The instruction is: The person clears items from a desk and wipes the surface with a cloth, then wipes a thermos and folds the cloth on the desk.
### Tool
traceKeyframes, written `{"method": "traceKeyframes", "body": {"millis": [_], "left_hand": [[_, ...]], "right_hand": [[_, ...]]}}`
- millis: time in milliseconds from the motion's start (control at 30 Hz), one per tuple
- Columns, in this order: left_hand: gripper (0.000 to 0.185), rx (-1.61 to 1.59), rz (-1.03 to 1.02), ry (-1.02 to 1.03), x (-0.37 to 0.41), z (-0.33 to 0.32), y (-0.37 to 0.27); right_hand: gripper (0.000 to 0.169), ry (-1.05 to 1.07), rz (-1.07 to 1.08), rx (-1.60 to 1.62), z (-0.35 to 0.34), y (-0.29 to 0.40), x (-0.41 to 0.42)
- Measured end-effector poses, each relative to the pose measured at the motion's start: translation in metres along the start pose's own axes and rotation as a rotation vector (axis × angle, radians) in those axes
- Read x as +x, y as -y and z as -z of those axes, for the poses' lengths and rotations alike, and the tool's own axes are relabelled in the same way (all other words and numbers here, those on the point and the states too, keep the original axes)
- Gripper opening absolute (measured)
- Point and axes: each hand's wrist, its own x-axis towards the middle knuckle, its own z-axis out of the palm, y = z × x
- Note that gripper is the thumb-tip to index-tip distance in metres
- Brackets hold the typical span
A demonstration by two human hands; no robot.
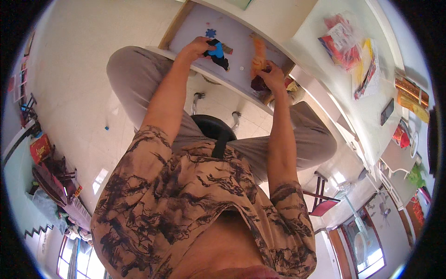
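An open drawer with a pale lavender bottom lies in front of me, over my knees. My left hand grips a limp blue-and-black item, perhaps cloth, above the drawer's left half. Beyond it sits a blue notched plastic piece, and a small brownish packet shows behind it. At the drawer's right end, my right hand has bent fingers touching a crumpled orange strip and a dark red-brown item. Its fingertips are partly hidden, so its grip is unclear. Between the hands lies a small white disc.
To the right, a white desktop carries a plastic-wrapped red package, printed papers and a phone. A black round seat stands under the drawer. One small blue piece lies on the floor.
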Motion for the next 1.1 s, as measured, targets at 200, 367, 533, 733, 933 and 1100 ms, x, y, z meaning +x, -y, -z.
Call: {"method": "traceKeyframes", "body": {"millis": [200,367,533,733,933,1100], "left_hand": [[0.034,-0.196,-0.021,-0.113,-0.002,-0.007,0.003],[0.031,-0.35,-0.091,-0.253,0.015,0.003,0.01],[0.037,-0.282,-0.045,-0.21,-0.003,-0.014,-0.009],[0.039,-0.227,0.021,-0.004,-0.005,-0.012,0.006],[0.033,-0.447,-0.008,0.102,-0.012,-0.015,-0.001],[0.03,-0.437,-0.074,0.227,-0.024,-0.018,-0.01]], "right_hand": [[0.052,-0.065,0.099,0.156,0.018,-0.012,-0.04],[0.049,-0.141,0.051,0.262,0.026,-0.009,-0.061],[0.044,-0.131,0.022,0.242,0.019,-0.022,-0.061],[0.038,-0.135,0.012,0.214,0.016,-0.02,-0.058],[0.042,-0.18,-0.001,0.185,0.017,-0.022,-0.06],[0.049,-0.163,0.004,0.264,0.022,-0.021,-0.062]]}}
